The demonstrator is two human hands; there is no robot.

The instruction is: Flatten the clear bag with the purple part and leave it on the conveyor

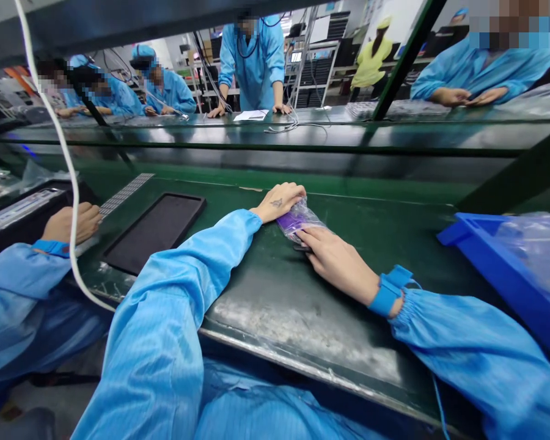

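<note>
**Two hands on a small purple packet at the bench**

The fingers of the left hand (pixel 278 201) were curled shut over the far end of a purple packet (pixel 297 221) in clear wrap, while the right hand (pixel 337 263) lay flat, its fingers stretched out and pressing the near end. The packet sat on the green table (pixel 275 305), pinned between the two hands, just beyond the middle of the bench. A dark edge showed under the right fingertips (whether it was part of the packet or something beneath it, I could not tell).

To handle such a thing well, my judgement was that the flat hand should keep it from sliding on the smooth top while the curled one worked the wrap, with light pressure, since the film looked thin and crinkly.

A blue wrist strap (pixel 388 290) sat on the right wrist, its cord trailing down off the table edge. Left of the hands lay an empty black tray (pixel 156 231), well apart from the packet. Further left a neighbour's hand (pixel 71 223) rested by another tray, and a white cable (pixel 66 159) hung down in front of it. To the right stood a blue bin (pixel 499 269) with clear bags inside. Nothing lay between the hands and the packet; the bin's corner and the hanging cable were the nearest things to snag a sleeve. Across the line other people in blue coats leaned at their own benches.
</note>
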